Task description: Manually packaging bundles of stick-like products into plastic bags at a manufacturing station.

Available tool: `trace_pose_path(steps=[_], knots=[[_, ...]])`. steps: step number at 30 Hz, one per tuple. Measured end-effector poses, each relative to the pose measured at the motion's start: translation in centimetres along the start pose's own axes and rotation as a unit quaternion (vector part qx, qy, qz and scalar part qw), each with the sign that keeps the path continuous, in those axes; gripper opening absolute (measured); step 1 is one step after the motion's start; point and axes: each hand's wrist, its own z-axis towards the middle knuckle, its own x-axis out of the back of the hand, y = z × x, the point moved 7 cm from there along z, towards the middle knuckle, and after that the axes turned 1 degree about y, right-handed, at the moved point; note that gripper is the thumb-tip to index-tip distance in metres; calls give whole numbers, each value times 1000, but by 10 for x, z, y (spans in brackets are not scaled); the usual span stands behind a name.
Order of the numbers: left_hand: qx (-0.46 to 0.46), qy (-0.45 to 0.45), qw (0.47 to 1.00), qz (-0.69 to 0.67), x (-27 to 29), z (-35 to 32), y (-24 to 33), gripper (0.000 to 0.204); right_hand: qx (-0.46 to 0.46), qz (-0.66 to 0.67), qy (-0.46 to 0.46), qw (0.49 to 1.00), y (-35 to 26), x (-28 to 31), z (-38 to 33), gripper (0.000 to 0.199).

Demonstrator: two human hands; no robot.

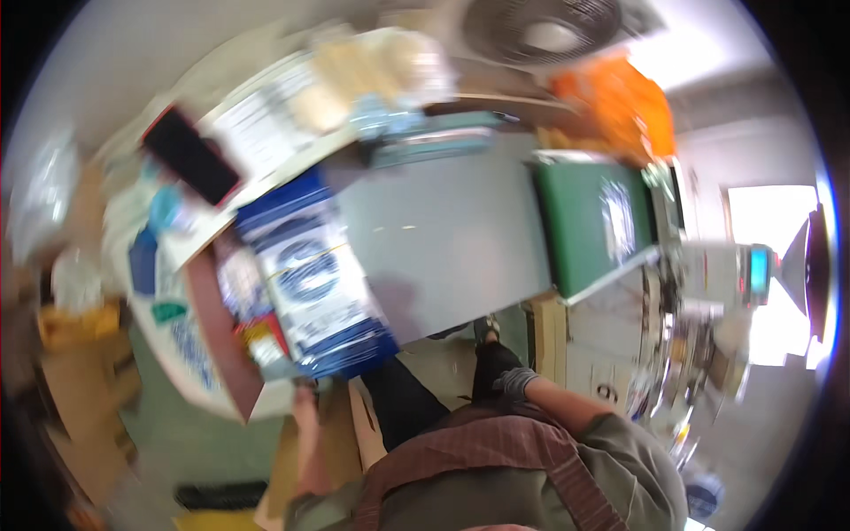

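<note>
Right hand (513,383) low over the lap, blurred; grip can't be told. Left hand (305,394) at near edge of blue-and-white packets (314,274); fingers mostly hidden, hold or contact unclear. Packets lie slanted along left side of grey worktop (452,230), beside a brown box wall (221,327). Dark phone (190,155) farther left. Green bin (584,226) right. Beyond: orange bag (629,102), fan (549,31).

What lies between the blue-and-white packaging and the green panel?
In the head view, grey tabletop separates the packaging from the green panel, with two small pale marks on it.
</note>
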Motion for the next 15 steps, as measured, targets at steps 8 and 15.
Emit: trace_pose_path(steps=[8, 15], knots=[[-307, -541, 620, 478, -303, -278, 131, 27, -39, 117, 127, 984, 113, -41, -30, 28], [-66, -548, 762, 338, -337, -338, 86, 25, 174, 238, 220, 930, 186, -84, -96, 23]])
